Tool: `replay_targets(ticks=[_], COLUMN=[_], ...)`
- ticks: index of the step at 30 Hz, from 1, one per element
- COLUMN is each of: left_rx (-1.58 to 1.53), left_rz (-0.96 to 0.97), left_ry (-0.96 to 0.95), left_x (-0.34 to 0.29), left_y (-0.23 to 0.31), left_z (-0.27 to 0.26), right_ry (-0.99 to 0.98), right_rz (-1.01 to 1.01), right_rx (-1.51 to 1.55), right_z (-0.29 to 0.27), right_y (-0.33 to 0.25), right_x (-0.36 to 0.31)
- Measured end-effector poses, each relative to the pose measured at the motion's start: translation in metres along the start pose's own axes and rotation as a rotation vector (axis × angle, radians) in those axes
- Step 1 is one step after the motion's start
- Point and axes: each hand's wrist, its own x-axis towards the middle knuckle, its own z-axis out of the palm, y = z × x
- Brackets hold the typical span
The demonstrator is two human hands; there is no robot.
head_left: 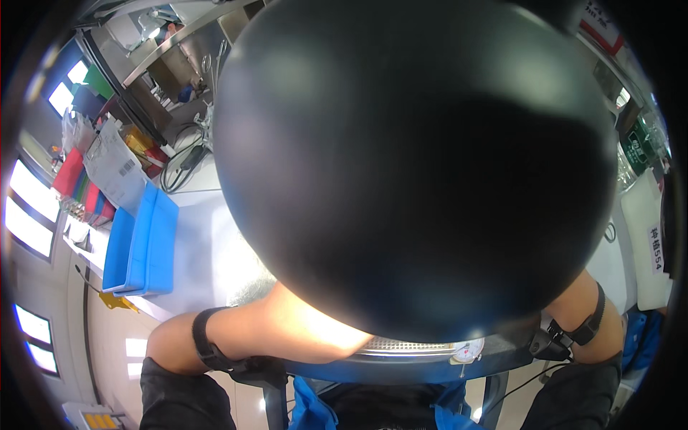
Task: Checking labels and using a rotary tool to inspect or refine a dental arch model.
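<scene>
A large, smooth black rounded object (401, 165), very close to the camera, fills the middle of the view; its kind cannot be made out. My left forearm (279, 326), with a black strap round it, bends inward and passes behind the object's lower left. On the other side, my right forearm (584, 308) also wears a black strap and disappears behind the same object. Both my hands are hidden, so what they hold or touch does not show. Below the black object lies a perforated metal strip (412, 347) with a small round dial gauge (467, 350) at its right.
Blue plastic bins (154, 240) stand on the white table (197, 236) to the left. Behind them are a paper sheet (115, 165) and red folders (72, 175). A dark cable (175, 168) lies farther back. At the right are a clear bottle (634, 154) and a white container (641, 229).
</scene>
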Motion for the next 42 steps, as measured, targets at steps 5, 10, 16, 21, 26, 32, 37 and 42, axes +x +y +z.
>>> replay_targets(ticks=[5,10,16,21,26,32,37,42], left_rx=[-0.482,-0.653,-0.409,-0.366,-0.396,-0.532,-0.569,-0.621], left_rz=[-0.337,-0.422,-0.371,-0.351,-0.372,-0.426,-0.445,-0.491], left_ry=[0.035,0.053,-0.068,-0.124,-0.068,0.173,0.158,0.128], left_x=[0.006,0.006,0.015,0.013,0.012,0.003,0.019,0.017], left_y=[0.002,0.005,0.007,0.004,0.002,0.006,0.009,0.013], left_z=[-0.004,-0.005,-0.007,-0.005,-0.006,0.006,-0.003,-0.011], right_ry=[0.055,-0.031,-0.078,-0.037,-0.032,0.025,0.036,0.062], right_rz=[0.054,0.075,0.138,0.175,0.169,0.108,0.132,0.0], right_rx=[0.099,-0.029,0.004,0.047,0.048,0.039,0.065,0.123], right_z=[0.0,-0.008,-0.006,-0.005,-0.003,-0.001,-0.002,-0.003], right_y=[0.001,-0.01,-0.015,-0.012,-0.006,-0.007,-0.011,-0.001], right_x=[0.001,-0.003,-0.003,-0.005,-0.006,-0.002,-0.002,0.001])
